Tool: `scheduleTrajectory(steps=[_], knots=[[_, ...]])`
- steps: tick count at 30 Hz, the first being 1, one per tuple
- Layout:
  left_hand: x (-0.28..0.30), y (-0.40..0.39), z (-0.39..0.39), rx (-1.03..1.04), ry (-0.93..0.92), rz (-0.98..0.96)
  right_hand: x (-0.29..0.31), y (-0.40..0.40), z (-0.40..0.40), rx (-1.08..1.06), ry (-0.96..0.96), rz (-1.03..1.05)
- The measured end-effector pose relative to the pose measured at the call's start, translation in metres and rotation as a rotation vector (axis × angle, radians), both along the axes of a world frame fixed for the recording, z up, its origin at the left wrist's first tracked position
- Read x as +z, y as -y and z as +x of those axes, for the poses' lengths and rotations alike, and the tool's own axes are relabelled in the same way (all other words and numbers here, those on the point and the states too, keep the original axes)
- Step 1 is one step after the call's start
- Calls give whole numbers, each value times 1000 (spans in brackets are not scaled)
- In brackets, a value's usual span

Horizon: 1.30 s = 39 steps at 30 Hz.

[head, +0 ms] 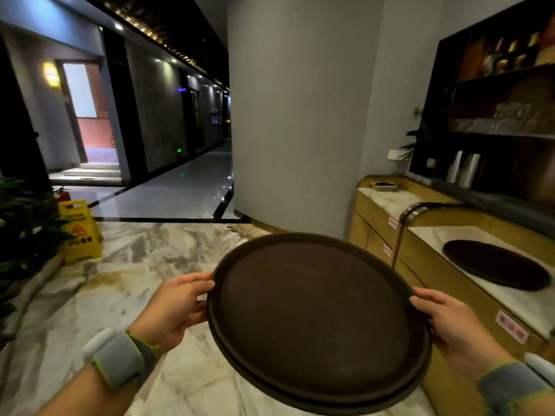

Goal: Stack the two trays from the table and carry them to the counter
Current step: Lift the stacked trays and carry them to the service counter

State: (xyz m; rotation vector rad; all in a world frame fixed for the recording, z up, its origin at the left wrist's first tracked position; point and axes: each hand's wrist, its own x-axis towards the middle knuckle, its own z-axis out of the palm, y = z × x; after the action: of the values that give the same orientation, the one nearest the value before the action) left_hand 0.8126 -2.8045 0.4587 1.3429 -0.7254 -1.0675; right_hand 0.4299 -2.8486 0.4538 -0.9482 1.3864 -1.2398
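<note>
Both hands' grip flanks stacked trays, left hand, right hand.

Two round, dark brown trays are sitting stacked, one nested on the other. The top tray is showing its flat, matte inner face and a low raised rim, and it is empty. The bottom tray is peeking out only as a thin dark crescent along the near and left edge, slightly offset from the one above. The stack is being held up in the air, roughly level, tilting a little toward the viewer, above the marble floor. It is being gripped at opposite rims, left and right. The stack is hanging just left of the tabletop, apart from it.
</note>
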Motion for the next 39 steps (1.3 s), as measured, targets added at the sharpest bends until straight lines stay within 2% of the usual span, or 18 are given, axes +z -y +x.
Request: scheduleTrajectory(steps=[6, 16, 25, 32, 39], knots=[[38, 135, 0, -62, 43, 0, 29, 121, -8, -62, 35, -33], [95, 335, -22, -54, 46, -5, 79, 329, -38, -94, 94, -32], [141, 477, -33, -106, 57, -34, 122, 453, -44, -124, 70, -48], [147, 630, -35, -236, 94, -68, 136, 546, -43, -273, 42, -70], [162, 782, -83, -505, 118, -73, 138, 619, -79, -473, 51, -81]])
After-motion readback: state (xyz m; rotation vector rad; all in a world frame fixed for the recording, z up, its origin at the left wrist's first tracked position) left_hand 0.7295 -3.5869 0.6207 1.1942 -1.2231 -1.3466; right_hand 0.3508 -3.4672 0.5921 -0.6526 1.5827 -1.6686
